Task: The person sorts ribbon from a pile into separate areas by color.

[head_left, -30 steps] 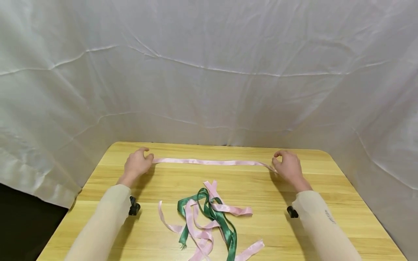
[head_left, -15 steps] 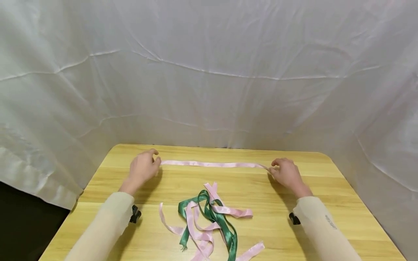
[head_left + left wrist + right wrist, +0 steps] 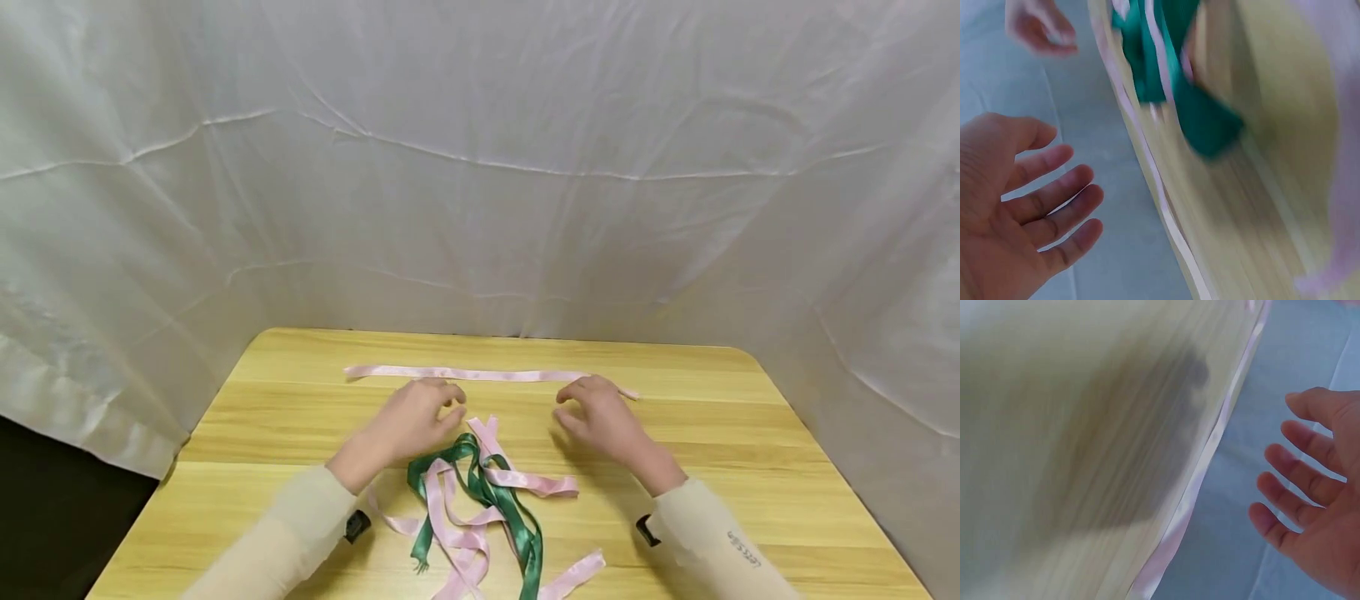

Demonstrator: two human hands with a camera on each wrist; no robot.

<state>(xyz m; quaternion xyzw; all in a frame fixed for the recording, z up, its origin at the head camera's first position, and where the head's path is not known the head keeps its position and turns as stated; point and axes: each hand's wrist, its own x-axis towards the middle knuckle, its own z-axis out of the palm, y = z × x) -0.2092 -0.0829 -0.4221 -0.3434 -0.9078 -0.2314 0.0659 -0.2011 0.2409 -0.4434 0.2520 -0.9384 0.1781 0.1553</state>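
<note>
A pink ribbon (image 3: 495, 375) lies stretched out across the far part of the table. In front of it, green ribbon (image 3: 517, 508) and pink ribbons (image 3: 457, 537) form a loose tangle. My left hand (image 3: 416, 417) hovers just left of the top of the tangle, its fingers relaxed and holding nothing, as the left wrist view also shows with the left hand (image 3: 1029, 206). To the right of the tangle my right hand (image 3: 603, 417) is in the air with loosely bent fingers. The right wrist view shows the right hand (image 3: 1316, 481) with nothing in it.
The wooden table (image 3: 750, 467) has rounded far corners. Pale fabric (image 3: 480, 208) hangs behind it and along both sides. A dark area (image 3: 60, 508) shows beyond the left edge. Small black devices (image 3: 357, 526) sit under both wrists.
Both hands have let go of the ends of the straight pink ribbon and moved inward and nearer, toward the tangle. The straight ribbon stays lying on the table; the tangle looks unchanged.
</note>
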